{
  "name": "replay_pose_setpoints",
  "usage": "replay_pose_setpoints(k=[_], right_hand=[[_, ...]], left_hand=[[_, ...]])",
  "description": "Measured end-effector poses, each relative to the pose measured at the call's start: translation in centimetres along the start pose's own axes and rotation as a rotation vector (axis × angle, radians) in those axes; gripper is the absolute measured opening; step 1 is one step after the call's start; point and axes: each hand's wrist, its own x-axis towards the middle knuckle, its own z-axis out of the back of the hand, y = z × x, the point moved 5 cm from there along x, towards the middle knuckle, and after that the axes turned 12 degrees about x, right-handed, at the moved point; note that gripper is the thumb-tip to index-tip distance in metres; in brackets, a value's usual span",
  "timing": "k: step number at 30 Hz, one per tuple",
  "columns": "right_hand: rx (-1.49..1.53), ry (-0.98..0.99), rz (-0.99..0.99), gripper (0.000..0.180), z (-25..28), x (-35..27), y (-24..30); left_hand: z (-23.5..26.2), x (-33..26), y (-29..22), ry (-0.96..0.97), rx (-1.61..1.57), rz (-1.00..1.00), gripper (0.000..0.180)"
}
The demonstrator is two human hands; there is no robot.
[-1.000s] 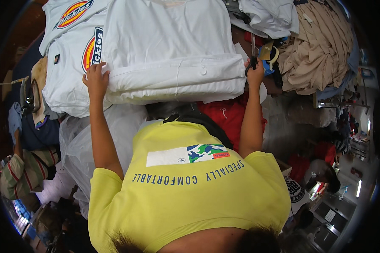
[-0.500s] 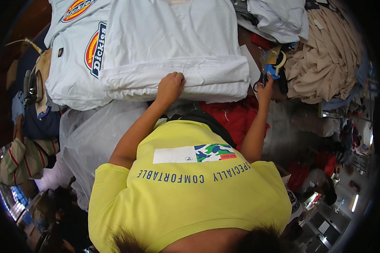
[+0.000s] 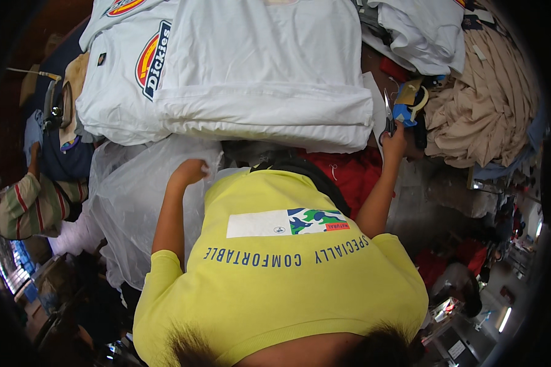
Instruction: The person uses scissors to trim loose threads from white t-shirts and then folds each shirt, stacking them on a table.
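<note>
My left hand is closed on the crumpled clear plastic bag that hangs below the table's front edge. My right hand is raised at the right end of the folded white shirt stack, and it grips a pair of scissors pointing upward. A blue and yellow tape dispenser sits just beyond the scissors. The folded stack lies in front of my yellow shirt, its front edge between my two hands.
A white shirt with a red and yellow logo lies left of the stack. Beige garments are piled at right, white ones above them. Red cloth hangs below the stack. A person in a striped sleeve is at far left.
My left hand left the stack's left edge, crossed its front edge, and dropped down onto the plastic bag. My right hand stayed by the scissors at the stack's right end.
</note>
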Motion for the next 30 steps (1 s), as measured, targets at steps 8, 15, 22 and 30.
replay_pose_setpoints(k=[8,15,22,30], right_hand=[[-0.369,0.139,-0.080,0.035,-0.6,1.0,0.7],[-0.321,0.158,-0.086,0.048,0.0,0.7,1.4],[-0.158,-0.010,0.044,0.039,0.5,0.3,1.8],[-0.246,-0.252,0.240,0.020,1.4,-1.0,6.2]], left_hand=[[13.5,1.4,-14.3,-0.803,-0.084,-0.306,0.023],[10.4,4.5,-12.7,-0.843,0.259,-0.129,0.052],[9.5,4.8,-12.0,-0.866,0.236,-0.131,0.052],[9.8,7.8,-19.6,-0.772,0.282,-0.423,0.058]])
